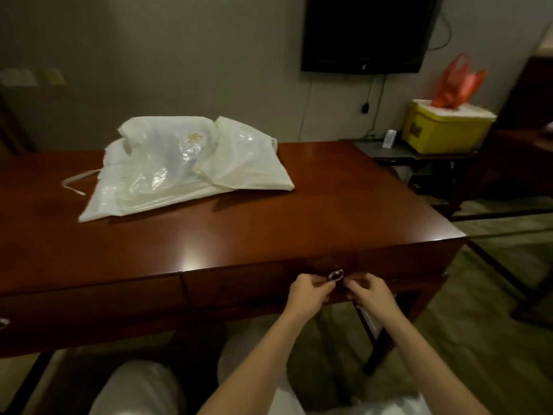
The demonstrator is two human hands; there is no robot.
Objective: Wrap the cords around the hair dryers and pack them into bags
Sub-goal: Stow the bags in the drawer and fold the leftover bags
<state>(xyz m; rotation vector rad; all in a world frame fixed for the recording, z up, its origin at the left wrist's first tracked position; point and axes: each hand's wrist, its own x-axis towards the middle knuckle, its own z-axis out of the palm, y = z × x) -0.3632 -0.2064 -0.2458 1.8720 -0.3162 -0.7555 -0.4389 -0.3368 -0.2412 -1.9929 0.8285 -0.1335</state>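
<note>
White drawstring bags (185, 163) lie in a loose pile on the far left part of the dark red wooden desk (299, 217). No hair dryer shows. Both my hands are at the desk's front face, at the metal ring handle (335, 276) of the middle drawer (254, 287). My left hand (308, 292) pinches the ring from the left with curled fingers. My right hand (369, 292) pinches at it from the right. The drawer looks closed.
A black TV (368, 31) hangs on the wall behind the desk. To the right stands a low side table with a yellow box (443, 130) and an orange plastic bag (457, 82). Another drawer handle (3, 322) shows at the far left. My knees are under the desk.
</note>
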